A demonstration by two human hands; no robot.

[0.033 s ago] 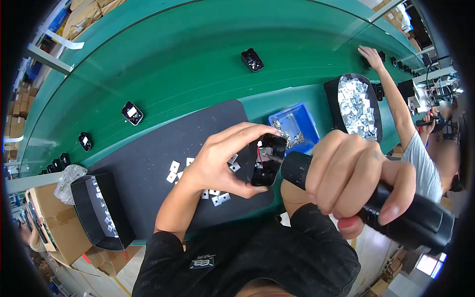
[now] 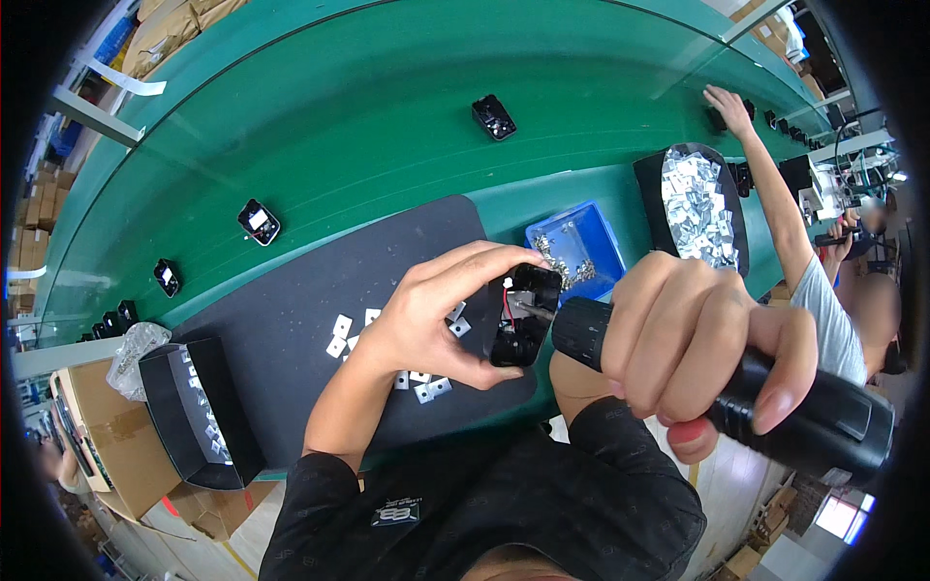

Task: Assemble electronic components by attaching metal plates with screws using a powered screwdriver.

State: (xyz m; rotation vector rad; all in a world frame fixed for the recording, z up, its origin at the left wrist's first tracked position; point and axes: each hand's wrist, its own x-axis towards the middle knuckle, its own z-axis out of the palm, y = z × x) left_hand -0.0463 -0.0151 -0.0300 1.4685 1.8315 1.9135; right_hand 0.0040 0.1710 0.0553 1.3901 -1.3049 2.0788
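Note:
My left hand (image 2: 436, 310) grips a small black plastic housing (image 2: 524, 334) by its two ends. A red wire with a white connector and a grey metal plate show inside the housing. In my right hand (image 2: 683, 344) is a black electric screwdriver (image 2: 804, 416), its fingers wrapped round the body. The screwdriver's bit points left into the housing and meets the metal plate; whether a screw sits under the tip I cannot tell. Below and beside my left hand, several small square metal plates with holes (image 2: 433, 389) lie on the dark grey mat (image 2: 291, 320).
A blue bin of small screws (image 2: 605, 232) stands beyond the housing. Right of it is a black box of metal plates (image 2: 659, 208). Other black housings (image 2: 494, 117) sit along the green conveyor belt (image 2: 387, 126). A co-worker's arm (image 2: 775, 194) reaches over it at right. A black box (image 2: 247, 426) stands left.
The screwdriver and my right hand have shifted very slightly. The co-worker's hand at the far right has moved a little. Both my holds are the same.

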